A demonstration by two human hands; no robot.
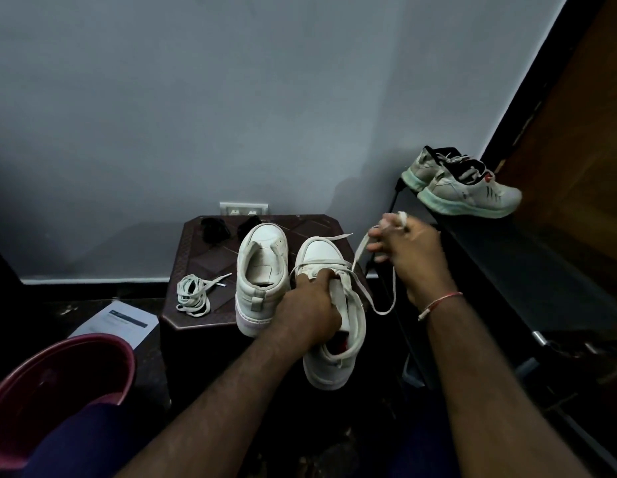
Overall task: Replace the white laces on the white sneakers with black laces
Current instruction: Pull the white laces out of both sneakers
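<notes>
On a brown stool (pixel 196 243), the right sneaker (pixel 317 253) was gripped at its tongue by the left hand (pixel 309 313), fingers curled over it. Its white lace (pixel 360 250) was pinched in the raised right hand (pixel 410 250). A coiled lace (pixel 193 296) lay beside the left sneaker (pixel 262 270), and black laces (pixel 215 229) lay behind. Print on a floor sheet (pixel 117 320) was too small to be read.

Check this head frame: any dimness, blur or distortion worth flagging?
Head view: dim room, so the black laces barely separate from the dark stool; the right hand is motion-blurred pulling the white lace; the left hand gripping the sneaker is sharp; wide-angle slants the door frame.
</notes>
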